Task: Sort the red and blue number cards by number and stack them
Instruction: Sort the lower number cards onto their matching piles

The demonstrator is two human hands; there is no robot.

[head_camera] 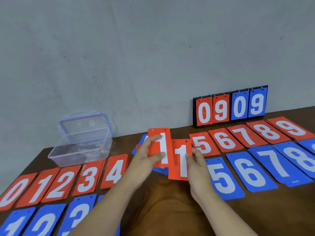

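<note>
The left hand (146, 153) grips one red 1 card (166, 143) by its left edge, the thumb (158, 156) low on the face and the forefinger set apart higher up. The right hand (198, 165) pinches a second red 1 card (179, 160) at its right edge, thumb in front and fingers behind. Both cards are held side by side, overlapping slightly, above the wooden table (170, 210), between the red 4 stack (115, 171) and the red 5 stack (202, 144).

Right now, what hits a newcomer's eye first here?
At centre the left hand pinches a red 1 card, the right hand a second red 1 beside it, above the table. Rows of red stacks and blue stacks flank them, low numbers left, 5 to 9 right. At the wall stand a scoreboard reading 09 09 and an open clear box.
</note>
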